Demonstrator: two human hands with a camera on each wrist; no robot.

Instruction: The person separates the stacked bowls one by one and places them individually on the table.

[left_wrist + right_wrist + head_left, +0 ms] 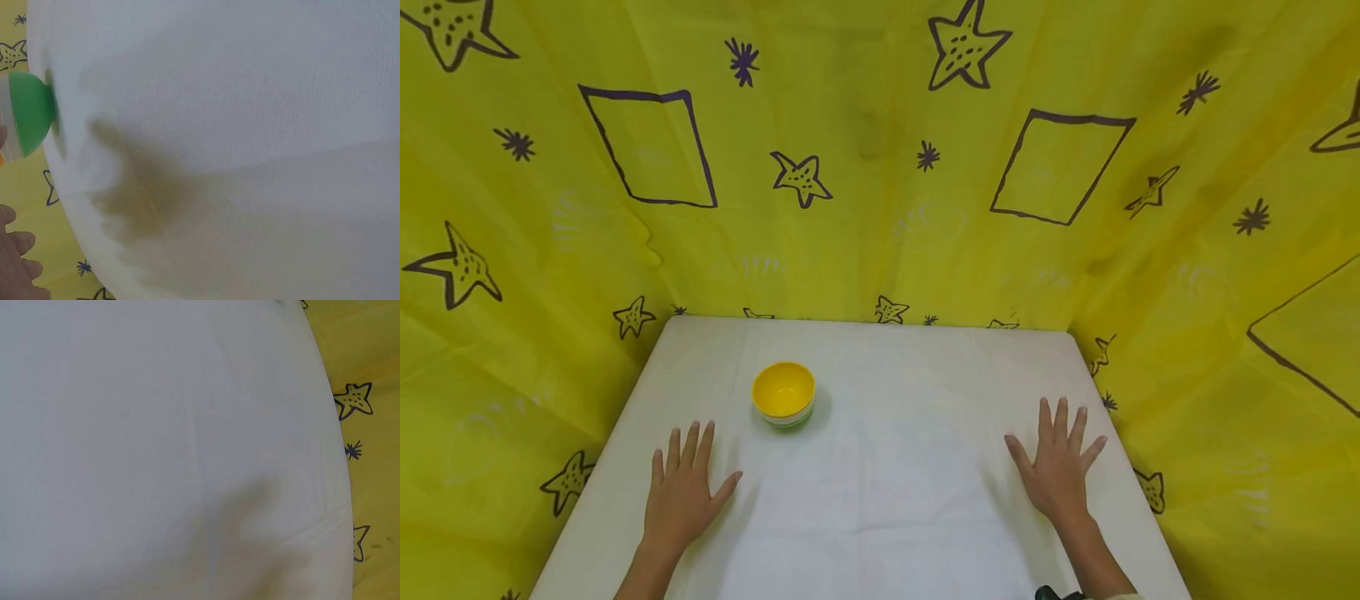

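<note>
Bowls (783, 393), a single nested stack left of frame centre: yellow on top, white and green rims below. Two hands lie flat, fingers spread, on the white counter (895, 467): left hand (683, 492), right hand (1058, 467).

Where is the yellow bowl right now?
In the head view the bowl sits on the white table, left of the middle, just beyond and to the right of the left hand, which lies flat and does not touch it.

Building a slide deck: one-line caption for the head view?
Both hands, left hand and right hand, rest flat on a white table near stacked bowls.
</note>
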